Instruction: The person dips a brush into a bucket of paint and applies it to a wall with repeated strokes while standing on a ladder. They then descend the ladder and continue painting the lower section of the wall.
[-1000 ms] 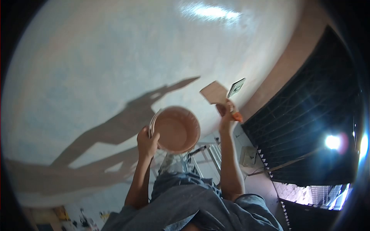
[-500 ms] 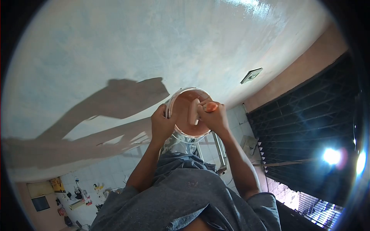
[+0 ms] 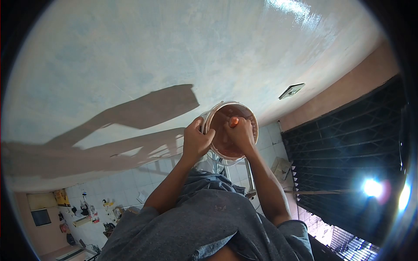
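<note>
Bucket (image 3: 223, 138) smeared reddish-brown inside, raised near frame centre: the left hand (image 3: 197, 141), grip clenched, holds its rim at 9 o'clock; the right hand (image 3: 241, 135), grip closed on an orange-handled tool (image 3: 234, 122), reaches inside. A wall plate (image 3: 292, 91) sits at 2 o'clock.

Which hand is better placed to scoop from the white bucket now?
Right. The right hand is inside the white round plastic bucket, gripping the orange-handled tool; the left hand clamps the bucket's rim.
</note>
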The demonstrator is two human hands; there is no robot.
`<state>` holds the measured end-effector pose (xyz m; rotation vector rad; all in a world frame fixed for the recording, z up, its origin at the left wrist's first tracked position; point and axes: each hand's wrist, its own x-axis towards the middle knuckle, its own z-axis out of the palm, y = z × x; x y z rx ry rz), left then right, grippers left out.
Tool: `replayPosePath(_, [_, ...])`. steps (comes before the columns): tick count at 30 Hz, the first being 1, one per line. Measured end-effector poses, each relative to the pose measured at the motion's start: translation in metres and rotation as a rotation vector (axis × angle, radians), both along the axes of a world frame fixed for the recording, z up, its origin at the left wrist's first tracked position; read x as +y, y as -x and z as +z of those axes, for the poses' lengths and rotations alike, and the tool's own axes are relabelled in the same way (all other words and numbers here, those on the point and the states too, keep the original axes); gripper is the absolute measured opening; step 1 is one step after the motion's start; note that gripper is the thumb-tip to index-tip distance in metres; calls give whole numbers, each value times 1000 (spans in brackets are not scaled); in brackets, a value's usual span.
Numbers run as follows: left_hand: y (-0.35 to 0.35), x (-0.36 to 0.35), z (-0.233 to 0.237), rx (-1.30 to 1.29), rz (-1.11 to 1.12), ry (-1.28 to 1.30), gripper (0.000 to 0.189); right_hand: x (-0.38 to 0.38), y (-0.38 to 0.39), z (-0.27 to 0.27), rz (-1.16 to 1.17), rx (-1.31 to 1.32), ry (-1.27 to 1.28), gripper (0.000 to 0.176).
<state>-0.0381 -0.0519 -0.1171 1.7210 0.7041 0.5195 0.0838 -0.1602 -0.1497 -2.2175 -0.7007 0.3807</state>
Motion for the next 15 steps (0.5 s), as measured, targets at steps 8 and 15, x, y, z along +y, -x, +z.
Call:
replayPosePath(8, [1, 10, -9, 24, 20, -28, 14, -50, 13, 39, -215, 245, -406, 21])
replayPosePath(15, [-3, 11, -14, 64, 27, -155, 22, -74, 19, 41, -306, 428, -595, 17])
